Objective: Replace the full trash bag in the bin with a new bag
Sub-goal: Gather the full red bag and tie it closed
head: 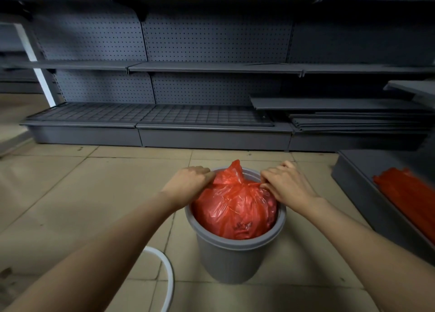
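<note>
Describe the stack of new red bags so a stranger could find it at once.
Start at the grey bin on the tiled floor and look right to the low grey shelf base. The flat stack of red bags lies on it; unlike the bulging red bag in the bin, it is unopened.

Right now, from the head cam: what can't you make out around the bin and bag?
- Contents of the red bag: hidden by its opaque plastic.
- Fingertips of left hand and right hand: buried in bag folds, so the exact grip is unclear.
- Grey bin interior below the bag: blocked by the bag.
- White ring on the floor: cut off by the bottom edge.
- Red stack on the right: cut off by the frame edge, blurred.
</note>
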The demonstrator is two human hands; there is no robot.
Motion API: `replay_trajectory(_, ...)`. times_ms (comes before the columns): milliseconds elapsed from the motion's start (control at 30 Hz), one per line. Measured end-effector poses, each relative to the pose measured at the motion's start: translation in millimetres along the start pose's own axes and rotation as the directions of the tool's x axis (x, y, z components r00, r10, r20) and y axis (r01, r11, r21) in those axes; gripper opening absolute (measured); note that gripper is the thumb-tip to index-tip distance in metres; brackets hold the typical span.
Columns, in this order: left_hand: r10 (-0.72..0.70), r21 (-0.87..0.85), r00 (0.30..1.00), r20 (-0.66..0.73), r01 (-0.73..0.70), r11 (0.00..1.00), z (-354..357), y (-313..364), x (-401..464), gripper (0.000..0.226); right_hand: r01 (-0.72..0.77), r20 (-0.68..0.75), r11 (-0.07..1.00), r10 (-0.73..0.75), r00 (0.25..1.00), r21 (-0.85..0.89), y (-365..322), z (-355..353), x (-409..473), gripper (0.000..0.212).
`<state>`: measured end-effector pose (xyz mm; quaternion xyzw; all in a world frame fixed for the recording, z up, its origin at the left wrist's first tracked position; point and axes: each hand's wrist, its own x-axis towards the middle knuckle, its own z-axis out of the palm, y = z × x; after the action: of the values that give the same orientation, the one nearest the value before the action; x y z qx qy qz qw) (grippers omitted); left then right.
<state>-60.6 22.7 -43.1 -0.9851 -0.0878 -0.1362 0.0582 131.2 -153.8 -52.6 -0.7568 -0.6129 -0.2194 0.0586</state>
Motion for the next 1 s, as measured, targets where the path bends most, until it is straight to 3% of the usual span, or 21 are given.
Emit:
replay_trajectory(233, -0.026, -0.017, 0.999, -0.031, 0.025, 1.000, 3.6, 0.5, -6.4, 0.021, 0.046, -0.041, 0.993, -0.051, 0.998, -0.106, -0.5, -0.3, -3.9, 0.022)
replay_trajectory(400, -0.042, -0.035, 0.996, 0.081, 0.045, 0.998, 11.1, 11.7, -0.5, 0.031, 0.107, 0.061, 0.987, -0.100, 0.993, -0.123, -6.3, 8.3, -5.1, 0.031)
replay_trajectory(533, -0.024, -0.036, 0.988, 0.152, 0.030, 0.999, 20.3, 15.2, 3.6, 0.027, 0.162, 0.115, 0.981, -0.150, 0.982, -0.107, -11.3, 9.9, -5.3, 0.022)
replay_trajectory(833, -0.010, -0.015, 0.989, 0.149, 0.012, 1.000, 27.1, 14.1, -13.1, 0.020, 0.123, 0.129, 0.989, -0.112, 0.985, -0.083, -12.1, 16.9, -4.8, 0.015)
replay_trajectory(1000, -0.122, -0.157, 0.985, 0.122, 0.140, 0.978, 19.8, 10.9, -14.6, 0.012, 0.005, 0.170, 1.000, -0.003, 0.985, -0.009, -7.8, 14.7, -10.0, 0.021)
